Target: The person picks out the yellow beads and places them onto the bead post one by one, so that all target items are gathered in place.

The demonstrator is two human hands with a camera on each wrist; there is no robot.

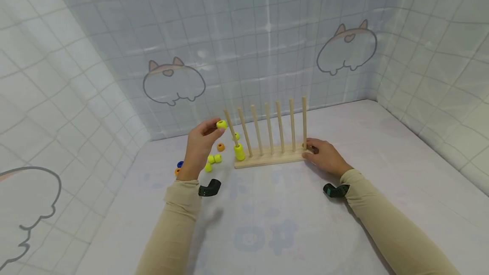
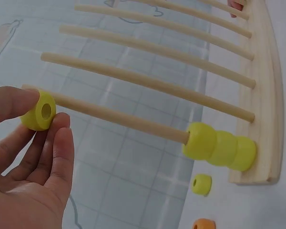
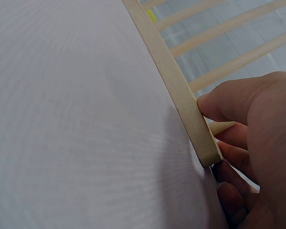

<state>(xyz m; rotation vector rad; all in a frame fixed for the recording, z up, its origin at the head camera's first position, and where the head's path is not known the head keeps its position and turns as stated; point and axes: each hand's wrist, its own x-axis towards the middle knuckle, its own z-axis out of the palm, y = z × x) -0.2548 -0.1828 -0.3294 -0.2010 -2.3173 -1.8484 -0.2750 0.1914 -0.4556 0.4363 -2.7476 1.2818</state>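
My left hand (image 1: 199,145) pinches a yellow bead (image 2: 36,114) between thumb and fingers, its hole showing. That bead is beside the top of the leftmost peg (image 2: 119,118) of a wooden peg rack (image 1: 271,158); whether the peg tip enters it I cannot tell. Several upright pegs stand in a row on the rack's base. Yellow beads (image 2: 223,147) are stacked at the foot of the leftmost peg, while the other pegs carry none. My right hand (image 1: 324,156) grips the right end of the base (image 3: 200,138), thumb on the near side, fingers behind, partly hidden.
Left of the rack lie loose yellow beads (image 1: 217,158), an orange bead (image 1: 220,147), and, partly behind my left wrist, a blue bead (image 1: 180,164) and another orange bead (image 1: 177,172). A yellow bead (image 2: 201,184) lies behind the rack. A grid-patterned curtain (image 1: 244,46) borders the table.
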